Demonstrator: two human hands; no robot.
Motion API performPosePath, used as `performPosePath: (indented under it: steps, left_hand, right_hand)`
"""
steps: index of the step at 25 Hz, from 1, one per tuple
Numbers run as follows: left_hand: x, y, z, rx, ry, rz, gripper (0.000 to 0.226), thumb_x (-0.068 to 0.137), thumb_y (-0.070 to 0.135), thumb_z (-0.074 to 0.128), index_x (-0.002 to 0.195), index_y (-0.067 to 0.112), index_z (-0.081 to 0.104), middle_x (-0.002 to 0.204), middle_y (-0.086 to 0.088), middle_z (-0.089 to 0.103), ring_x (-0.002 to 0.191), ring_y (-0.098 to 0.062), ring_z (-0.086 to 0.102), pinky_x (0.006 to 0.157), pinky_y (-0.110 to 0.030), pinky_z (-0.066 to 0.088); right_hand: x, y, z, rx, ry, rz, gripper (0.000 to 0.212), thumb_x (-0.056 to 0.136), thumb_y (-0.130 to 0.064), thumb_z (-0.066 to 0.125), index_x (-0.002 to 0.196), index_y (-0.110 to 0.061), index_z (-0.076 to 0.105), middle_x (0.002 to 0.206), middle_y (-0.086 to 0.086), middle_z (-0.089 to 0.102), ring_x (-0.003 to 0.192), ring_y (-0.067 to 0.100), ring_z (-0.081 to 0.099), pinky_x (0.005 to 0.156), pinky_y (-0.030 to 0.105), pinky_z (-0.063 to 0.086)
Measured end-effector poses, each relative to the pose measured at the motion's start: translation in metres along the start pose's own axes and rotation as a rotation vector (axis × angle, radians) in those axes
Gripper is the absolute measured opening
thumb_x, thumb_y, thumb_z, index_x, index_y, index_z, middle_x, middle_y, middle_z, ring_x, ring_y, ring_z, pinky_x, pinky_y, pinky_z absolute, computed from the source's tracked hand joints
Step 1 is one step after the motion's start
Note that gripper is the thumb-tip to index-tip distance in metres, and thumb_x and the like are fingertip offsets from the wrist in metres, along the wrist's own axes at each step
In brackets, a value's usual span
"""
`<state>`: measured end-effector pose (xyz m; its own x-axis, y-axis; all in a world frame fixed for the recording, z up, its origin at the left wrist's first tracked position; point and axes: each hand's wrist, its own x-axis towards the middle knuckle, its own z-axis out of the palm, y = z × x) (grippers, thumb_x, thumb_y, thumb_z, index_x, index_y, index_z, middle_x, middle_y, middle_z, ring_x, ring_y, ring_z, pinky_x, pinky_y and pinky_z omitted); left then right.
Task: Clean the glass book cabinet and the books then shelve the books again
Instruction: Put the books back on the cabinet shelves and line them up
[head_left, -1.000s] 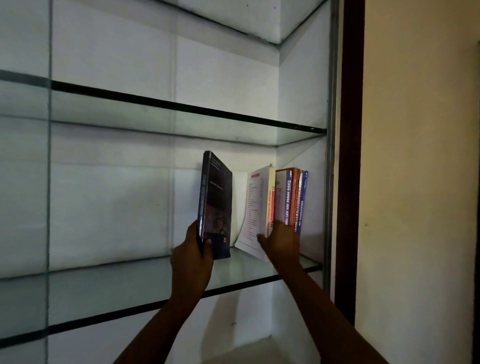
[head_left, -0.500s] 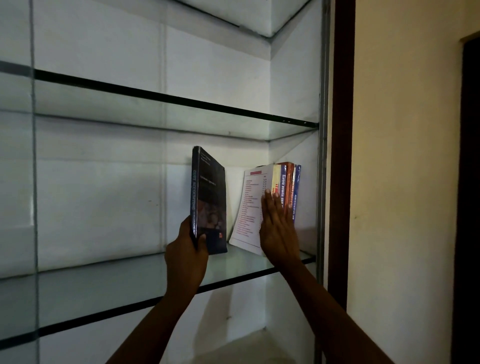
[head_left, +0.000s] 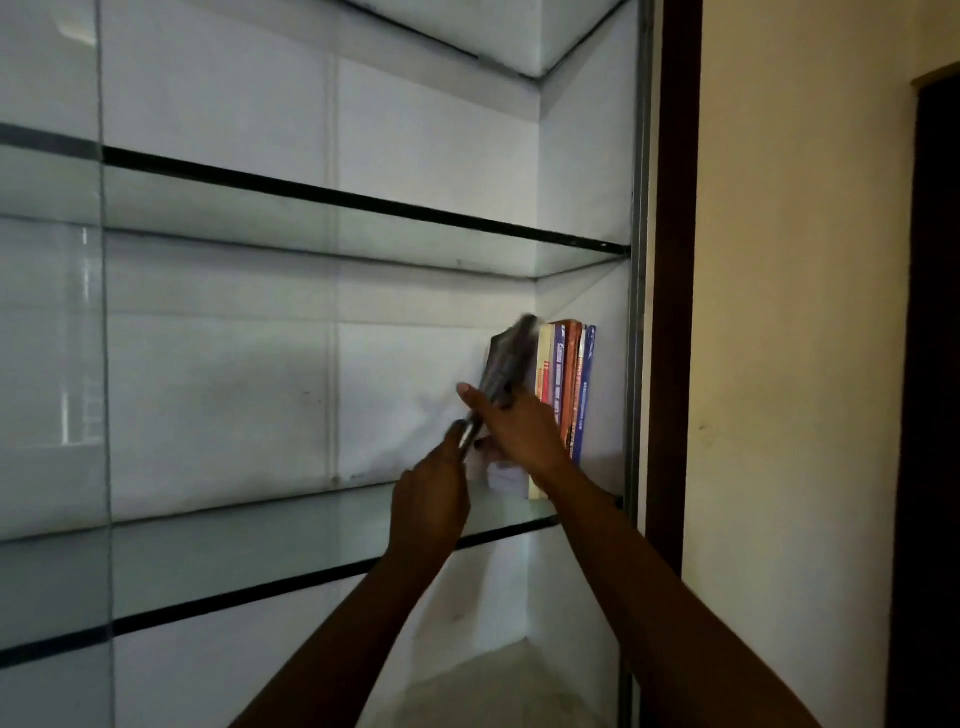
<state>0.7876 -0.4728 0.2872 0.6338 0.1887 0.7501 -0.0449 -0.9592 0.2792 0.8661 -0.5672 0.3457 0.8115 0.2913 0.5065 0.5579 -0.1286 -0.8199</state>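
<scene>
Dark book (head_left: 506, 364) now moved right along the glass shelf (head_left: 260, 545), from mid-shelf to just beside the row of books (head_left: 571, 374). My right hand (head_left: 519, 431) has left the white cover it was flat against and come onto the dark book.

Dark book: blurred, tilted, top leaning toward the row. Cannot tell whether its bottom edge touches the glass; my hands cover it.

Left hand (head_left: 431, 499): below the book, fingers curled, thumb and fingers pinching its lower near corner.

Right hand: higher, back of hand toward me, thumb hooked over the book's near edge. Remaining fingers hidden behind the book, so whether they are spread or together I cannot tell.

Row of books: upright at the shelf's right end, in the back right corner against the cabinet's side. Cream, blue, orange-brown and blue spines face out. A white cover shows low between my two hands.

Upper shelf (head_left: 311, 223): glass, dark front edge. Dark cabinet frame (head_left: 670, 260) on the right, cream wall (head_left: 779, 312) beyond.
</scene>
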Motion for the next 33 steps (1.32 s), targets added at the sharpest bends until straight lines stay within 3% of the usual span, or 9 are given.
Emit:
performPosePath:
  steps: [2,4,8,13,19,23,26,29,33]
  left_hand:
    - [-0.001,-0.002,0.003,0.098,-0.185,0.077,0.058,0.097,0.033,0.044,0.149,0.02,0.019,0.14,-0.008,0.047,0.122,-0.025,0.05,0.096,-0.033,0.039]
    - [-0.01,-0.016,0.001,0.279,-0.214,0.102,0.059,0.096,0.05,0.031,0.148,0.023,0.022,0.151,-0.004,0.032,0.138,-0.024,0.031,0.111,-0.042,0.026]
    - [-0.037,-0.046,-0.006,0.448,-0.198,0.084,0.076,0.097,0.053,0.003,0.111,0.017,0.069,0.12,-0.01,0.065,0.115,-0.034,0.058,0.086,-0.057,0.05]
    - [-0.042,-0.046,-0.007,0.481,-0.202,0.11,0.078,0.099,0.05,0.004,0.099,0.014,0.073,0.103,-0.01,0.071,0.103,-0.034,0.064,0.082,-0.052,0.053]
    - [-0.04,-0.045,-0.003,0.487,-0.223,0.085,0.077,0.097,0.055,0.008,0.1,0.012,0.073,0.094,-0.01,0.072,0.094,-0.034,0.067,0.083,-0.052,0.051]
    - [-0.043,-0.042,-0.01,0.426,-0.227,0.089,0.074,0.095,0.057,0.012,0.108,0.013,0.069,0.099,-0.008,0.072,0.1,-0.03,0.066,0.086,-0.049,0.05]
    - [-0.06,-0.036,-0.031,0.193,-0.245,0.15,0.062,0.09,0.051,0.025,0.121,0.011,0.062,0.118,-0.01,0.065,0.115,-0.032,0.058,0.098,-0.05,0.041]
    - [-0.141,-0.043,-0.067,0.155,-0.19,0.186,0.053,0.094,0.049,0.029,0.124,0.017,0.057,0.127,-0.005,0.06,0.122,-0.024,0.053,0.103,-0.05,0.034]
    - [-0.3,-0.087,-0.148,0.004,-0.258,-0.029,0.056,0.092,0.064,0.022,0.127,0.033,0.053,0.137,0.01,0.049,0.127,-0.005,0.042,0.112,-0.031,0.027]
  right_hand:
    - [0.005,0.001,-0.001,-0.267,0.108,-0.065,0.039,0.091,-0.025,0.059,0.12,0.001,0.056,0.114,0.017,0.063,0.089,0.023,0.064,0.067,0.018,0.051]
    - [0.005,0.012,-0.001,-0.337,0.151,-0.132,0.034,0.091,-0.02,0.058,0.119,0.0,0.055,0.116,0.016,0.062,0.103,0.026,0.061,0.086,0.029,0.049]
    - [0.002,0.019,-0.007,-0.341,0.229,-0.175,0.032,0.094,-0.021,0.054,0.121,-0.004,0.051,0.119,0.014,0.059,0.109,0.026,0.058,0.093,0.033,0.044]
    - [0.0,0.034,-0.018,-0.74,0.323,-0.209,0.06,0.084,-0.042,0.064,0.13,-0.013,0.038,0.129,0.008,0.048,0.113,0.024,0.054,0.089,0.038,0.046]
    - [0.003,0.066,-0.005,-0.483,0.431,-0.235,0.062,0.083,-0.041,0.065,0.131,-0.009,0.043,0.13,0.013,0.046,0.121,0.025,0.044,0.099,0.046,0.043]
    - [-0.042,0.068,0.003,-0.215,0.433,-0.181,0.045,0.089,-0.022,0.06,0.131,-0.012,0.046,0.137,0.01,0.043,0.13,0.023,0.038,0.102,0.047,0.042]
    - [-0.11,0.06,0.019,-0.121,0.323,-0.214,0.04,0.089,-0.011,0.06,0.127,-0.014,0.051,0.13,0.0,0.048,0.122,0.014,0.044,0.099,0.036,0.045]
    - [-0.198,0.04,0.043,-0.029,0.015,-0.136,0.03,0.09,-0.013,0.059,0.115,-0.029,0.054,0.116,-0.018,0.048,0.106,-0.003,0.046,0.085,0.007,0.043]
    - [-0.308,0.01,0.103,0.157,-0.352,0.01,0.022,0.092,-0.022,0.057,0.111,-0.034,0.056,0.116,-0.021,0.053,0.1,-0.013,0.051,0.072,-0.001,0.038]
